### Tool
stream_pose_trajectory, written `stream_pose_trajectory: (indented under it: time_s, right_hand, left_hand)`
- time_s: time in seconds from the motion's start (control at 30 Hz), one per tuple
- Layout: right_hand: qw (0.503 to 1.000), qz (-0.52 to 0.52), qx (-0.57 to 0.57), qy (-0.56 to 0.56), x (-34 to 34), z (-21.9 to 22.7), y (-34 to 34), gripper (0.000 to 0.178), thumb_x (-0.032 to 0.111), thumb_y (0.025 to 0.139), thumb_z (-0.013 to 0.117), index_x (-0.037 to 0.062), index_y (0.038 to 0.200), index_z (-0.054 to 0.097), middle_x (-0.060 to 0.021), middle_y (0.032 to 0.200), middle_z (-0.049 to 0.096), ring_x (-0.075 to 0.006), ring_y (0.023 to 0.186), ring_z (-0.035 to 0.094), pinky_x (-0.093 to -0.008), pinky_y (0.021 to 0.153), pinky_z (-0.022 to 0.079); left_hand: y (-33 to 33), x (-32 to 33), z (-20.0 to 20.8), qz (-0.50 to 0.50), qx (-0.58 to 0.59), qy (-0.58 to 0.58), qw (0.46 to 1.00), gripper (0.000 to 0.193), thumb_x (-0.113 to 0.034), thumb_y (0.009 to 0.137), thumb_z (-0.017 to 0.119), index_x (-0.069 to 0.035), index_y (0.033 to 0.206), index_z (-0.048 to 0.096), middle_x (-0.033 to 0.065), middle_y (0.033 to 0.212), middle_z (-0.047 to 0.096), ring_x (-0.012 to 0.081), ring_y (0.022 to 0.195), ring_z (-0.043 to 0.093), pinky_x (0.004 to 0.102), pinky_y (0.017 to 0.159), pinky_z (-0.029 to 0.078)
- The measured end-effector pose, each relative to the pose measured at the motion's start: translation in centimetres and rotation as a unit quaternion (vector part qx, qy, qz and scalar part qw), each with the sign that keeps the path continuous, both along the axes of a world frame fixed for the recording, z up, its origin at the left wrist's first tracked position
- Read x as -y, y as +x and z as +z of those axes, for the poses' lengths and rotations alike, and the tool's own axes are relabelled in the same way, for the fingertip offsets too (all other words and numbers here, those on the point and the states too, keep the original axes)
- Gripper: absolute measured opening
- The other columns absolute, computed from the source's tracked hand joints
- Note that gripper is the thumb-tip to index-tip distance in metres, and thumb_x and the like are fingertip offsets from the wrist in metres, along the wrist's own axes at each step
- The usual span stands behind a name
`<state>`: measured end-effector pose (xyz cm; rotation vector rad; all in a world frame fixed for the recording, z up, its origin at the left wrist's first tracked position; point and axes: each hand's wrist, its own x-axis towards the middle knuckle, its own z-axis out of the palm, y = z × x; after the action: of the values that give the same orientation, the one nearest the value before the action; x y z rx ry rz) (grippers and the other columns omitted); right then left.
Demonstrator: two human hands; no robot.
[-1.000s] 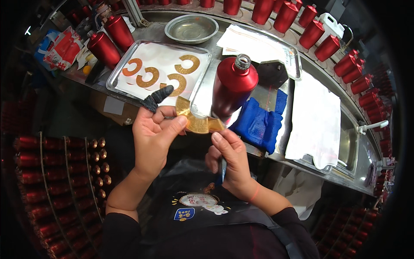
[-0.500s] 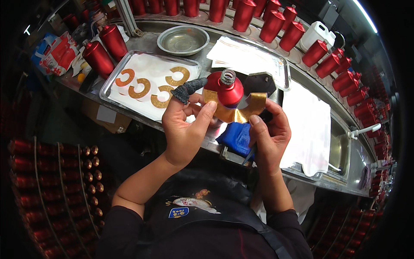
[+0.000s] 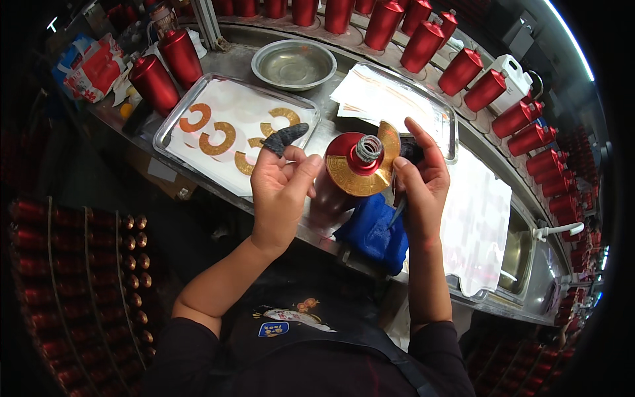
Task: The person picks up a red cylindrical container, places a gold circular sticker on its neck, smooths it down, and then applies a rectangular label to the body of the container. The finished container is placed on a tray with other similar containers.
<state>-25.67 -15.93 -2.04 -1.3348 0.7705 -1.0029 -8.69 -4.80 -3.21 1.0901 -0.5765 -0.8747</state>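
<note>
A red bottle (image 3: 340,147) with a clear threaded glass neck stands in front of me. A gold C-shaped label (image 3: 357,178) curves around its shoulder, its right end rising beside the neck. My right hand (image 3: 421,178) has its thumb at the label's right part, its index finger raised. A thin pointed tool (image 3: 397,215), probably tweezers, sticks out below that palm. Beside the bottle's left side, my left hand (image 3: 281,192) is apart from the label, thumb and fingers loosely parted. A black finger cover (image 3: 286,137) sits on its index finger.
A metal tray (image 3: 165,126) holds several gold C-shaped labels on white sheets. Behind it stands a metal bowl (image 3: 294,64). A blue cloth (image 3: 374,231) lies by the bench edge, papers (image 3: 383,92) at the back. Red bottles (image 3: 426,43) line the far conveyor.
The gold label has gone from being stretched between both hands in front of the bottle to lying around its shoulder. My left hand has come off it; my right index finger has lifted.
</note>
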Motion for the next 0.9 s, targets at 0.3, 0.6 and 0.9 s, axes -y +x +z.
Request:
stream_pose_trajectory:
  time_s: [0.3,0.6,0.9]
  right_hand:
    - [0.998,-0.013,0.052,0.044,-3.3,0.1,1.0,0.067,0.001,0.091,0.068,-0.0035,0.150,0.037,-0.0132,0.132,0.055,-0.0078,0.082,0.064,-0.0191,0.067,0.050]
    - [0.998,-0.056,0.040,0.016,-3.1,-0.3,1.8,0.062,0.002,0.092,0.069,-0.0033,0.148,0.042,-0.0158,0.145,0.049,-0.0178,0.108,0.067,-0.0274,0.092,0.055]
    - [0.999,-0.032,0.019,-0.001,-3.3,-0.6,1.8,0.067,0.002,0.090,0.073,-0.0026,0.149,0.040,-0.0156,0.144,0.050,-0.0158,0.100,0.069,-0.0224,0.083,0.056]
  left_hand:
    - [-1.0,0.7,-1.0,-0.106,0.003,-0.046,0.993,0.052,-0.014,0.095,0.068,0.002,0.140,0.048,0.0110,0.134,0.057,0.0176,0.123,0.054,0.0331,0.110,0.040]
    - [-1.3,1.2,-0.7,-0.103,-0.050,-0.049,0.992,0.044,-0.013,0.100,0.063,0.003,0.138,0.049,0.0090,0.129,0.060,0.0128,0.117,0.057,0.0291,0.103,0.046]
    - [-0.7,1.1,-0.9,-0.110,-0.045,-0.055,0.991,0.043,-0.016,0.100,0.065,0.003,0.137,0.052,0.0089,0.126,0.061,0.0126,0.115,0.058,0.0288,0.102,0.046]
